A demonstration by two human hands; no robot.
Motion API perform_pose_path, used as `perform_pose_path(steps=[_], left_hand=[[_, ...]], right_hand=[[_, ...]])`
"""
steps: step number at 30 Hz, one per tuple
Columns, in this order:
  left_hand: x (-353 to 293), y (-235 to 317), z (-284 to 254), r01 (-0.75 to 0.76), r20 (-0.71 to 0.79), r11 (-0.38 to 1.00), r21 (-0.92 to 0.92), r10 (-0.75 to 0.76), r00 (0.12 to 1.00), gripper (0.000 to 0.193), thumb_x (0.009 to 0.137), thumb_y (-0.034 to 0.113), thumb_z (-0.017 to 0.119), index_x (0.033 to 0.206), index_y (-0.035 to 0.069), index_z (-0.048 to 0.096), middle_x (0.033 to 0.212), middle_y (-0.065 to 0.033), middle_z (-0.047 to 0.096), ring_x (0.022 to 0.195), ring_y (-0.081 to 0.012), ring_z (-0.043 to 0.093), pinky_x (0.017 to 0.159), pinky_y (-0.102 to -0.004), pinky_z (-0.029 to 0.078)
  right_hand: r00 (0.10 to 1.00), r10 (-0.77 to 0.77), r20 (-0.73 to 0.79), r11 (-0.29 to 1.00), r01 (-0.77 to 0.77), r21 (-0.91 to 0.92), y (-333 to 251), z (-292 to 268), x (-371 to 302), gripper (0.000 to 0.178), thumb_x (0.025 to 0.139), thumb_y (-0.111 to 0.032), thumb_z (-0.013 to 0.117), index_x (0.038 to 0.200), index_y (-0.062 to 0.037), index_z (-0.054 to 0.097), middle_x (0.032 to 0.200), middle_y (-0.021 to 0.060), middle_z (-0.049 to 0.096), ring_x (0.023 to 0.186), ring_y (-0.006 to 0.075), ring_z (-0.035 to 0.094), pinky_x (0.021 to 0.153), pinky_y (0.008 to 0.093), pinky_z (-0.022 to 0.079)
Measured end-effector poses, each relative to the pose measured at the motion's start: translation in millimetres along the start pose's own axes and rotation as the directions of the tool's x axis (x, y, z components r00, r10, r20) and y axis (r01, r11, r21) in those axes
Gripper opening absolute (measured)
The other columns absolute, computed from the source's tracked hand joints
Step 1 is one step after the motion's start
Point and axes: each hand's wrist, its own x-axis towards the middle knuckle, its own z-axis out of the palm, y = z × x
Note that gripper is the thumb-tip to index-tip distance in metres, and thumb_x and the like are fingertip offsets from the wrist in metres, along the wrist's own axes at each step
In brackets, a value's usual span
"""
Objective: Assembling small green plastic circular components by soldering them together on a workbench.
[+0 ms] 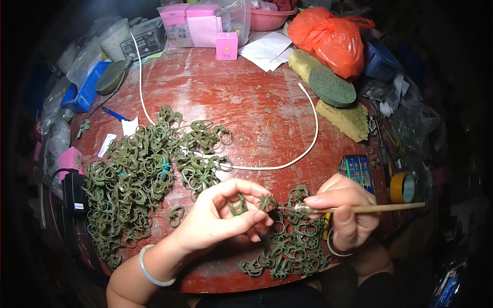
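Two bare hands meet low over a red, scuffed surface (205,77), close to its near edge. The left hand (226,210) has its grip pinched, thumb and fingers closing on a small dark-green ring (267,203) with a star-like top, which is held up off the surface between the two hands; another green piece (238,205) shows within the curl of the same fingers. The right hand (346,203) also has a pinching grip, on a thin wooden-handled tool (382,208) that lies nearly level, its pale end out to the right and its fine tip pointing left at the ring; whether the tip touches it, I cannot tell. Beneath and beside the right hand spreads a smaller heap of green rings (298,246), while a larger heap (128,179) covers the left part of the surface, with one loose cluster (176,216) lying apart between that heap and the left forearm. A white cord (308,143) curves across the surface beyond the hands. To the right are a phone (358,172) with its screen lit and a roll of yellow tape (402,187); farther back, a round green pad (333,87) lies just beside a knotted red bag (331,41).
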Motion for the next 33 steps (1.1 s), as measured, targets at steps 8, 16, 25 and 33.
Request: perform_pose_path(steps=[8, 16, 25, 33], left_hand=[[0, 2, -2, -0.003, 0.064, 1.0, -0.003, 0.003, 0.998, 0.033, 0.092, 0.002, 0.066, 0.122, -0.003, 0.054, 0.099, -0.0127, 0.068, 0.087, -0.0161, 0.068, 0.071, -0.0278, 0.06], [1, 2, -2, -0.013, 0.06, 1.0, 0.017, 0.012, 0.998, 0.029, 0.09, 0.0, 0.063, 0.117, -0.004, 0.054, 0.101, -0.016, 0.065, 0.092, -0.0235, 0.069, 0.064, -0.0305, 0.061], [0, 0, -3, -0.022, 0.035, 0.998, -0.062, 0.024, 0.999, 0.03, 0.091, 0.004, 0.064, 0.118, -0.003, 0.053, 0.105, -0.0174, 0.065, 0.094, -0.0251, 0.069, 0.062, -0.0304, 0.06], [1, 3, -3, 0.036, 0.012, 0.992, -0.123, -0.035, 0.999, 0.03, 0.091, 0.007, 0.066, 0.117, 0.0, 0.053, 0.109, -0.0192, 0.065, 0.093, -0.0254, 0.069, 0.061, -0.0309, 0.06]], right_hand=[[0.999, -0.02, 0.046, 0.979, 0.029, -0.203, 6, 15, -3, 0.025, 0.101, -0.019, 0.056, 0.101, 0.0031, 0.068, 0.084, 0.0107, 0.068, 0.069, 0.0187, 0.063, 0.064, 0.0303, 0.051], [0.978, -0.207, 0.022, 0.935, 0.205, -0.289, 10, 19, -1, 0.028, 0.098, -0.022, 0.06, 0.097, 0.0044, 0.07, 0.079, 0.01, 0.068, 0.063, 0.0203, 0.062, 0.057, 0.0292, 0.05], [0.987, -0.157, 0.032, 0.964, 0.161, -0.211, 6, 14, -2, 0.017, 0.09, -0.008, 0.069, 0.101, 0.0056, 0.069, 0.085, 0.0109, 0.068, 0.064, 0.0212, 0.062, 0.055, 0.0306, 0.05], [0.996, -0.087, -0.031, 0.964, 0.077, -0.255, 10, 11, -1, 0.014, 0.091, -0.005, 0.067, 0.102, 0.0042, 0.069, 0.085, 0.0125, 0.069, 0.062, 0.0189, 0.061, 0.056, 0.0286, 0.049]])
